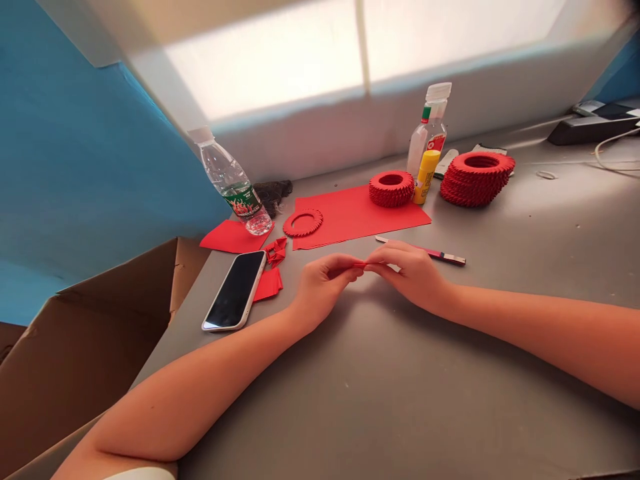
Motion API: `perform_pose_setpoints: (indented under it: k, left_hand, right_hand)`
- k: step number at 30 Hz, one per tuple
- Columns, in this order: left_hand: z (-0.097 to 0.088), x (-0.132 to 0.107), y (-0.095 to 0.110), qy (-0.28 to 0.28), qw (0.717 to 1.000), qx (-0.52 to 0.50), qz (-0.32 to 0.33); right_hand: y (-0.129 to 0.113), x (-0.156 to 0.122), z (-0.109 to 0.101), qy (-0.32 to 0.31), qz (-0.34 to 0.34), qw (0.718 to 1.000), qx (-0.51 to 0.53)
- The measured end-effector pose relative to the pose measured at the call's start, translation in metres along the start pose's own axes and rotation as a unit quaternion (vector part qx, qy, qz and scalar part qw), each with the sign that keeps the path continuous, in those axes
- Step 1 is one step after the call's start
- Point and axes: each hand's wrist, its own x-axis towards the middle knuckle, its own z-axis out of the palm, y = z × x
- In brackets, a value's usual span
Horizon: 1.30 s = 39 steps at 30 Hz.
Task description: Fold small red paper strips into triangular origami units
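Observation:
Between my two hands is a small folded piece of red paper, mostly covered by the fingers. My left hand pinches it from the left, and my right hand pinches its right end. Just behind the right hand lies a box cutter with its blade out. Left of my left hand are a stack of small red paper pieces, some folded red pieces and a phone. A flat toothed red paper ring rests partly on large red paper sheets.
A water bottle stands at the back left on a red sheet. Farther right are stacked red paper rings, a yellow glue stick, clear bottles and a taller ring stack. A cardboard box sits beside the grey table.

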Motion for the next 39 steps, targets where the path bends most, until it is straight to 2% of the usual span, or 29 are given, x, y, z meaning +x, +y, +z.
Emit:
perform_pose_setpoints:
  k: [9,15,18,21,24,27,31,34,36,37,39]
  left_hand:
    - [-0.001,0.000,-0.002,-0.004,0.999,0.046,0.016]
    - [-0.006,0.000,0.004,-0.052,0.990,0.123,0.046]
    - [-0.006,0.001,0.004,-0.072,0.985,0.142,0.060]
    - [-0.007,0.004,0.002,-0.086,0.970,0.205,0.095]
    - [-0.010,0.007,-0.003,-0.098,0.940,0.300,0.133]
    - [-0.019,0.012,-0.002,-0.054,0.914,0.370,0.161]
    - [-0.049,0.025,0.015,0.075,0.885,0.418,0.189]
    - [-0.080,0.038,0.031,0.122,0.837,0.512,0.146]
    - [-0.100,0.044,0.037,0.130,0.806,0.572,0.077]
    - [-0.109,0.046,0.038,0.116,0.791,0.600,0.036]
    - [-0.123,0.048,0.037,0.036,0.769,0.636,-0.061]
  right_hand:
    - [-0.005,0.000,-0.001,-0.009,0.049,0.998,0.031]
    - [-0.010,0.001,-0.002,-0.056,0.131,0.979,0.148]
    - [-0.009,0.002,-0.002,-0.067,0.150,0.972,0.168]
    - [-0.007,0.003,-0.001,-0.066,0.146,0.976,0.149]
    - [-0.003,0.004,0.000,-0.069,0.121,0.984,0.112]
    - [0.003,0.004,0.001,-0.078,0.100,0.989,0.074]
    - [0.010,0.003,0.002,-0.104,0.083,0.990,0.049]
    - [0.014,0.000,0.004,-0.116,0.029,0.993,0.009]
    - [0.014,0.000,0.005,-0.116,-0.012,0.993,-0.031]
    - [0.013,0.002,0.007,-0.119,-0.037,0.991,-0.052]
    - [0.007,0.008,0.011,-0.134,-0.093,0.983,-0.087]
